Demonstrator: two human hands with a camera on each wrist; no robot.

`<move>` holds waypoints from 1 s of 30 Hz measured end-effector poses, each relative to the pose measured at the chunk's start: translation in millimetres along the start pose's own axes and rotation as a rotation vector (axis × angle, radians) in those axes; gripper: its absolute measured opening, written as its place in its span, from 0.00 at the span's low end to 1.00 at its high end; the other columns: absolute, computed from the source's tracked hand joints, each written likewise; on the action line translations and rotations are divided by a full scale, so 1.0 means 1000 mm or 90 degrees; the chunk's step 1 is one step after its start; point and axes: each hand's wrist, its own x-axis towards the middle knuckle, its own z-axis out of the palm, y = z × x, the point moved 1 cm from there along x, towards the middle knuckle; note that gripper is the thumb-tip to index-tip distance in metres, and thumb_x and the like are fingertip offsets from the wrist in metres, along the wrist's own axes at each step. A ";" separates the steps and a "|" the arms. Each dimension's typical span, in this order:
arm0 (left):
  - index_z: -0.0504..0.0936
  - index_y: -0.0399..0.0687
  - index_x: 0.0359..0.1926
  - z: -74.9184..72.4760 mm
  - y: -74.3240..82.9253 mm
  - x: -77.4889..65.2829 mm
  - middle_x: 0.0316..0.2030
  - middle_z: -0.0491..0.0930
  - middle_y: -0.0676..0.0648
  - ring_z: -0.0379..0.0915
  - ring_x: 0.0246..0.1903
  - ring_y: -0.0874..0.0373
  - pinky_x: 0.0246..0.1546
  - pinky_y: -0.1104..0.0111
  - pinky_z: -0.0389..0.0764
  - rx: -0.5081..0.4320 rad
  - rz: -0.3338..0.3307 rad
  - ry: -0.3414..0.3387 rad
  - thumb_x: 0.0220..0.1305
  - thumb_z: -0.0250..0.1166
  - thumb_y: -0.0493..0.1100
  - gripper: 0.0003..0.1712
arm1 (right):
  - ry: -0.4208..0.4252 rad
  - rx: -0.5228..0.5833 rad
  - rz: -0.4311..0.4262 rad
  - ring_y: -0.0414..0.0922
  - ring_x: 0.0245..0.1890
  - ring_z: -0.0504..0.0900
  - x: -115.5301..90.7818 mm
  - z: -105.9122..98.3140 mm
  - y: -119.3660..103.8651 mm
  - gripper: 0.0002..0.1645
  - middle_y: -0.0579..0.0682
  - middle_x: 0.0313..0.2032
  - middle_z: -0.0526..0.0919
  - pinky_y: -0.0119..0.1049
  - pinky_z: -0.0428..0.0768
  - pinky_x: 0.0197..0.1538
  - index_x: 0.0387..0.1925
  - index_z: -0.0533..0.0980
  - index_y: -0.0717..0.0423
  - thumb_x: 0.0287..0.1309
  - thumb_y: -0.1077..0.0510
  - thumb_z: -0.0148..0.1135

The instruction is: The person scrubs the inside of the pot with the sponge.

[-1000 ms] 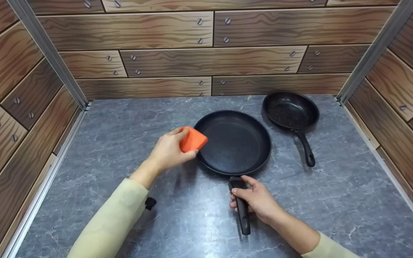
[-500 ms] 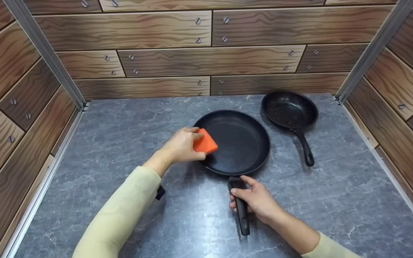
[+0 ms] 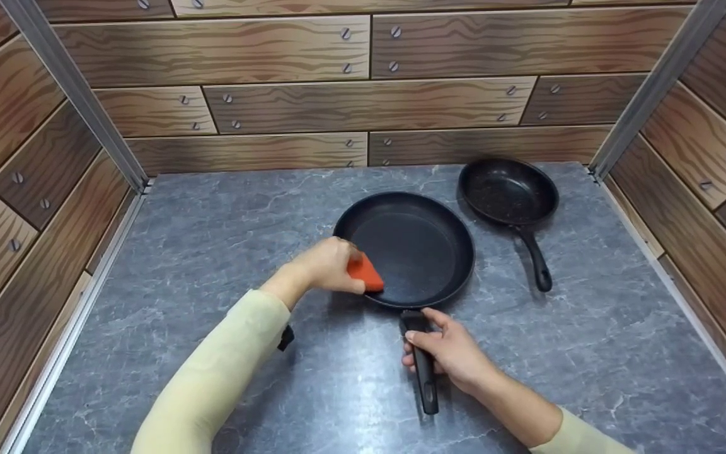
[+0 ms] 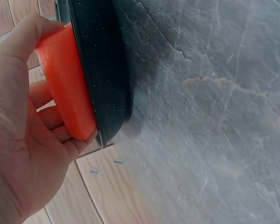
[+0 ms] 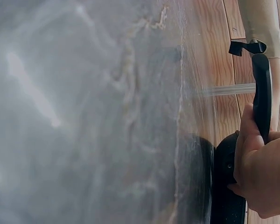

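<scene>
A large black frying pan (image 3: 413, 246) sits on the grey marbled table, its handle (image 3: 426, 378) pointing toward the person. My left hand (image 3: 331, 265) grips an orange sponge (image 3: 366, 272) at the pan's near-left inside edge. In the left wrist view, thumb and fingers wrap the sponge (image 4: 67, 81) right at the pan's rim (image 4: 86, 70). My right hand (image 3: 457, 353) holds the handle near the pan body, thumb on top and fingers curled beneath. The right wrist view shows that hand (image 5: 263, 168) around the black handle (image 5: 261, 98).
A smaller, speckled black frying pan (image 3: 508, 192) stands at the back right, its handle (image 3: 536, 265) angled toward the front. Wood-patterned walls (image 3: 287, 107) with metal corner rails (image 3: 79, 94) enclose the table (image 3: 224, 221) at the back and sides.
My left hand has carried the sponge rightward from outside the pan's left rim into the pan, then down along its near-left edge. The right hand keeps its hold on the handle.
</scene>
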 end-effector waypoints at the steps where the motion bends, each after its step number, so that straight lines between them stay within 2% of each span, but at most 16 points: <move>1: 0.89 0.41 0.51 0.000 0.000 0.000 0.43 0.86 0.44 0.78 0.38 0.51 0.42 0.60 0.79 0.004 -0.003 -0.005 0.57 0.73 0.58 0.29 | 0.000 0.001 0.000 0.47 0.31 0.90 0.000 0.000 0.000 0.52 0.61 0.37 0.88 0.44 0.89 0.37 0.83 0.40 0.68 0.74 0.62 0.62; 5: 0.89 0.43 0.55 -0.003 0.002 -0.004 0.55 0.82 0.39 0.77 0.52 0.44 0.54 0.56 0.79 0.022 -0.010 -0.027 0.58 0.71 0.58 0.30 | 0.001 0.003 0.002 0.47 0.31 0.90 0.000 0.000 0.000 0.52 0.62 0.38 0.88 0.44 0.89 0.38 0.83 0.40 0.69 0.74 0.63 0.62; 8: 0.88 0.44 0.56 -0.004 0.003 -0.006 0.58 0.78 0.38 0.74 0.56 0.43 0.58 0.55 0.77 0.032 -0.017 -0.039 0.58 0.70 0.59 0.30 | 0.005 0.003 0.004 0.48 0.31 0.90 0.000 0.001 0.000 0.52 0.63 0.38 0.88 0.44 0.89 0.38 0.83 0.41 0.68 0.73 0.63 0.63; 18: 0.90 0.44 0.50 -0.004 0.000 -0.006 0.50 0.79 0.42 0.73 0.50 0.45 0.53 0.57 0.77 0.002 0.010 -0.018 0.56 0.73 0.55 0.25 | -0.009 0.003 -0.008 0.47 0.31 0.90 -0.001 -0.001 -0.002 0.51 0.61 0.36 0.87 0.44 0.89 0.38 0.83 0.41 0.69 0.74 0.63 0.62; 26: 0.91 0.44 0.52 -0.002 -0.002 -0.006 0.52 0.81 0.40 0.74 0.53 0.44 0.56 0.55 0.76 -0.018 0.023 -0.007 0.55 0.73 0.54 0.27 | -0.025 0.006 -0.004 0.48 0.32 0.91 -0.001 -0.005 -0.002 0.53 0.63 0.39 0.88 0.44 0.89 0.39 0.82 0.41 0.68 0.73 0.62 0.64; 30: 0.91 0.44 0.53 -0.002 -0.003 -0.006 0.52 0.81 0.41 0.74 0.54 0.44 0.57 0.56 0.76 -0.025 0.017 -0.008 0.55 0.73 0.54 0.28 | -0.031 0.013 0.000 0.48 0.33 0.91 0.000 -0.006 -0.001 0.53 0.63 0.39 0.88 0.45 0.89 0.39 0.82 0.41 0.68 0.73 0.62 0.64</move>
